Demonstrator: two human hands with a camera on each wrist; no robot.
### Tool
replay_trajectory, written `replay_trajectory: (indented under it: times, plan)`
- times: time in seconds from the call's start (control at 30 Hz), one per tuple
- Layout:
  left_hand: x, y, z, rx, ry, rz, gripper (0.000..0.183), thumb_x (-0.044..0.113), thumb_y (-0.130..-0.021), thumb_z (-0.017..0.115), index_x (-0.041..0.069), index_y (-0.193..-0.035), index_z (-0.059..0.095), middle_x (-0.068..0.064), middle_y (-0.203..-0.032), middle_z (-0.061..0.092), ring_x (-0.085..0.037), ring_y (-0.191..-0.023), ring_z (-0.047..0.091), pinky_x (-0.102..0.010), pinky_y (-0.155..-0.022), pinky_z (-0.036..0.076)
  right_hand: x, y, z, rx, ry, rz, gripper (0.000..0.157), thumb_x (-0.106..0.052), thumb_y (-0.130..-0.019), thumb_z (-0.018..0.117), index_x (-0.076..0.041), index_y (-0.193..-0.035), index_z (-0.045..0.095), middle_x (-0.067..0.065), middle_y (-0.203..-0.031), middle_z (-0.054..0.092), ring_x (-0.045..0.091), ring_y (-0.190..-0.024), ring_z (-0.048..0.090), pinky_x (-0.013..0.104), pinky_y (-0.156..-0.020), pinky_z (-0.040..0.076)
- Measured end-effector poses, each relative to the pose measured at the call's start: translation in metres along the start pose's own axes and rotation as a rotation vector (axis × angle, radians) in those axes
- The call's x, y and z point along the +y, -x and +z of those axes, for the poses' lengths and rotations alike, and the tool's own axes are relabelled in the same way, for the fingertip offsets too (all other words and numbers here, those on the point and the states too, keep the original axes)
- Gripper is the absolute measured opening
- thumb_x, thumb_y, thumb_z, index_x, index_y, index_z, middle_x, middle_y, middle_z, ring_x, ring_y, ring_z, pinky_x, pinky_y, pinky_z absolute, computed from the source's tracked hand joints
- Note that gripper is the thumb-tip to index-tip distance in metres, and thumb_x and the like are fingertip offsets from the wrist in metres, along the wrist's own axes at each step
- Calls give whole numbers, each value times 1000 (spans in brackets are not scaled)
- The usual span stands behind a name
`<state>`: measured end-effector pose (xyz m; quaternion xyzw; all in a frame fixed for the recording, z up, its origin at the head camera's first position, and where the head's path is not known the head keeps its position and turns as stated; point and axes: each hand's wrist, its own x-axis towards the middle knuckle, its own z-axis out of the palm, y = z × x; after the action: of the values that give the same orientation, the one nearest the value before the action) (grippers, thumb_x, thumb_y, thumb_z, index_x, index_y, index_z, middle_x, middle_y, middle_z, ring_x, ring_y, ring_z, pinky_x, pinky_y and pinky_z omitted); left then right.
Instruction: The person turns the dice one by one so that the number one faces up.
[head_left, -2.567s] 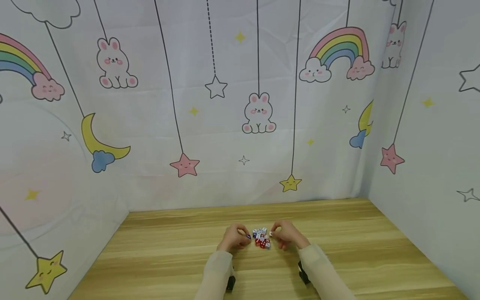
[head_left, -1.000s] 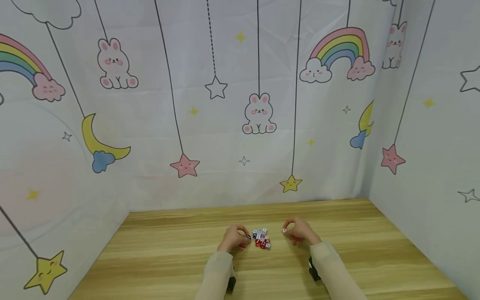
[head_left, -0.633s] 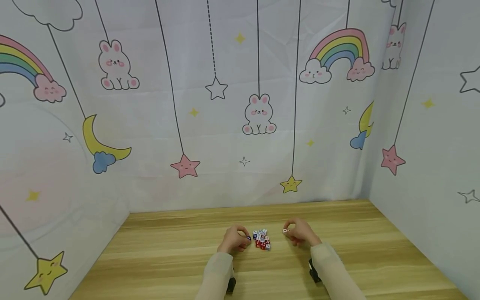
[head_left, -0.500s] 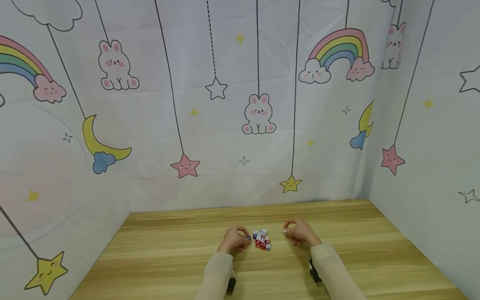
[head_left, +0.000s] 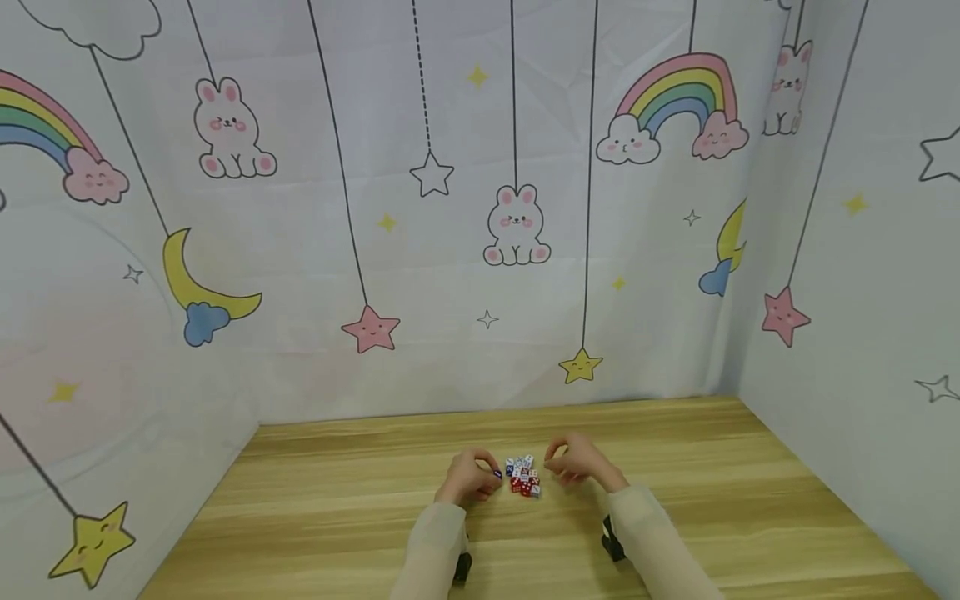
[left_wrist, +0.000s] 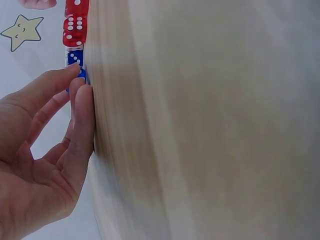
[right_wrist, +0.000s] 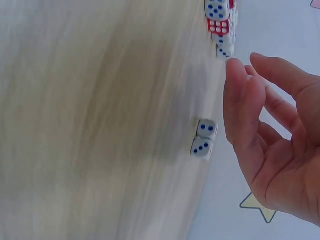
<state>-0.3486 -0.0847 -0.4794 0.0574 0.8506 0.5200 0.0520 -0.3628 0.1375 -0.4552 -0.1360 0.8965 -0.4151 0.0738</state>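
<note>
In the head view a cluster of small dice (head_left: 522,477), white, red and blue, sits on the wooden table between both hands. My left hand (head_left: 468,477) pinches a blue die (left_wrist: 83,74) between thumb and fingers at the cluster's left side; the left wrist view shows another blue die (left_wrist: 75,58) and red dice (left_wrist: 75,31) close by. To the right of the cluster is my right hand (head_left: 582,463), its thumb and fingers apart and holding nothing. The right wrist view shows two white dice (right_wrist: 202,147) touching side by side on the table, apart from the cluster.
The wood-grain table (head_left: 315,517) meets a white cloth backdrop (head_left: 450,367) printed with rabbits, stars and rainbows at the back and sides. A black wrist strap (head_left: 613,537) shows under the right sleeve.
My right hand has let go of a white die on the right and moved back left toward the cluster. The left hand has stayed in place with its blue die.
</note>
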Motion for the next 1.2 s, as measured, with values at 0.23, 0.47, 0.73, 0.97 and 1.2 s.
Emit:
replay_trajectory:
  times: [0.23,0.47,0.73,0.97,1.2]
  plan:
    - [0,-1,0,-2,1,9,13,-1,-70,70,0,-83,64,-11,-63,63,-12,-49,57,-27,-44,50,-5,6,13,-71,24,11,9,-9,-79,64,-3,-74,59,5,-54,58,9,-42,52,24,-38,45]
    - [0,-2,-1,-4,7,6,14,-1,-70,70,-1,-82,64,-10,-62,62,-12,-49,57,-28,-44,50,-8,12,20,-104,7,7,10,-7,-78,64,-2,-73,58,4,-54,56,9,-42,52,23,-38,45]
    - [-1,-2,-1,-3,11,13,14,-1,-69,70,0,-81,64,-8,-60,61,-12,-49,56,-27,-43,50,-11,18,27,-86,31,-15,15,-10,-76,68,-1,-71,57,3,-54,54,8,-40,52,23,-37,44]
    - [-1,-2,1,7,-9,11,12,-1,-69,70,1,-80,64,-9,-60,61,-12,-49,56,-27,-42,50,-13,21,29,-58,90,-48,18,-10,-73,71,-3,-68,55,6,-53,55,9,-39,52,25,-36,45]
    - [1,-1,2,11,-20,-4,12,-1,-70,70,1,-80,65,-9,-60,61,-12,-49,56,-27,-43,49,-6,19,20,-57,109,-45,11,-8,-75,68,-2,-71,60,8,-56,58,10,-40,55,27,-38,47]
